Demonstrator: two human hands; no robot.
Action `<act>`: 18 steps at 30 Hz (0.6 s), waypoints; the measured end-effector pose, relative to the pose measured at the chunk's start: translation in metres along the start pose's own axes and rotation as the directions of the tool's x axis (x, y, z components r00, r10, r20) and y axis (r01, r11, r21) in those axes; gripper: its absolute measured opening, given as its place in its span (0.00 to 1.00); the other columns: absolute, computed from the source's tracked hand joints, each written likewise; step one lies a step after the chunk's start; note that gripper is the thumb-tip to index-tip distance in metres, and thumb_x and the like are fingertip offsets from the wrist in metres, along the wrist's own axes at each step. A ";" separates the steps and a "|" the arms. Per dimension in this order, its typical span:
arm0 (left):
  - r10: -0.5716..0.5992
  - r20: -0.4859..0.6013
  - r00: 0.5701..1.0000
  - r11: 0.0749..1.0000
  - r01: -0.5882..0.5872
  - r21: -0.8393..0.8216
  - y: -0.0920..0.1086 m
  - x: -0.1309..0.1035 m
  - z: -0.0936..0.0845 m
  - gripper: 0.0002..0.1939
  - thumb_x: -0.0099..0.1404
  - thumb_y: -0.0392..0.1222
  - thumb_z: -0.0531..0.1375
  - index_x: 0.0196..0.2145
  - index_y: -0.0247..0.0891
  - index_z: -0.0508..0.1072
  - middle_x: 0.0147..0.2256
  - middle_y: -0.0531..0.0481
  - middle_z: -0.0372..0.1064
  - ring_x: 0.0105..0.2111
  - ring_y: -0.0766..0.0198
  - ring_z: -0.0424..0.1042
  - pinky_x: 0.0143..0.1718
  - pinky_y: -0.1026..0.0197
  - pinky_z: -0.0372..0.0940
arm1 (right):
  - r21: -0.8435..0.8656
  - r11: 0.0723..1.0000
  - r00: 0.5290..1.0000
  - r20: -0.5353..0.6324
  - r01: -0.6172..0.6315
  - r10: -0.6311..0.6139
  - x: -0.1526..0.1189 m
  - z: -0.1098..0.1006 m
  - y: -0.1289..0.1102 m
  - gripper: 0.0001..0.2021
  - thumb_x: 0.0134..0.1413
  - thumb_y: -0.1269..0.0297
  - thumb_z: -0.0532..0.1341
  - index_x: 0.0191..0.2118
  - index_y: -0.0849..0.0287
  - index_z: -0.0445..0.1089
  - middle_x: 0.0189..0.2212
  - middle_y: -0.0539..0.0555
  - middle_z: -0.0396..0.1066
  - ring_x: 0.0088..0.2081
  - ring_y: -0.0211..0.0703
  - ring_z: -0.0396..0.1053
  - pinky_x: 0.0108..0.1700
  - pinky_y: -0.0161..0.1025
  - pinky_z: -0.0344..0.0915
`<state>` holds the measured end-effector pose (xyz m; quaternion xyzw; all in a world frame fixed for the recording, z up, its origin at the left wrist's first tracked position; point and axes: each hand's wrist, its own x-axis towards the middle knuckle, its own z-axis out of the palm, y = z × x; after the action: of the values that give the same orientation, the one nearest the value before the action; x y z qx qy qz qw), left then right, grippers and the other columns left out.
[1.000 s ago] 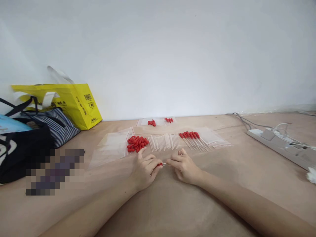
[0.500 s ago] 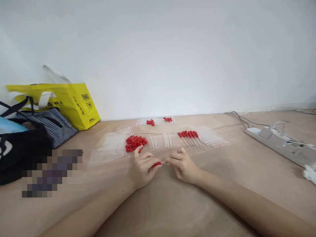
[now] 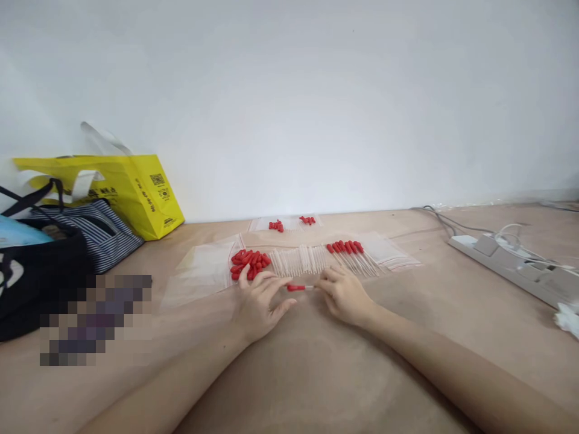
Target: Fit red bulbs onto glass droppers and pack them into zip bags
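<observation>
Between my hands is a thin dropper with a red rubber bulb on the left end of its pale tube. My right hand pinches the tube at its other end. My left hand is open, thumb and forefinger apart, its forefinger close to the bulb. Just beyond that hand lies a heap of loose red bulbs. A row of thin clear tubes is laid out beside the heap. Further right, several tubes with red bulbs fitted lie side by side.
Clear zip bags lie under and beside these parts, and another with red bulbs is near the wall. A yellow bag, a striped pouch and a black bag stand left. A white power strip with cables is right.
My left hand has let go of the red bulb and its fingers have spread. My right hand still holds the tube, now a little further forward and to the right.
</observation>
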<state>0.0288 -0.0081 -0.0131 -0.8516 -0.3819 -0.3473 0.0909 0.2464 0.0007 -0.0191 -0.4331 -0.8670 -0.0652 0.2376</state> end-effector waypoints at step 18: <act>-0.116 -0.049 0.992 0.981 0.122 0.149 -0.013 0.000 0.004 0.04 0.57 0.41 0.56 0.31 0.43 0.70 0.31 0.51 0.71 0.38 0.57 0.66 0.50 0.41 0.41 | -0.151 0.680 0.670 0.118 -0.717 0.733 0.043 0.012 0.064 0.13 0.53 0.65 0.52 0.39 0.68 0.67 0.38 0.65 0.69 0.39 0.48 0.68 0.37 0.36 0.59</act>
<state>0.0214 0.0025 -0.0172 -0.8106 -0.4559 -0.3389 0.1422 0.2701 0.0746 -0.0155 -0.7561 -0.6364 0.0317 0.1494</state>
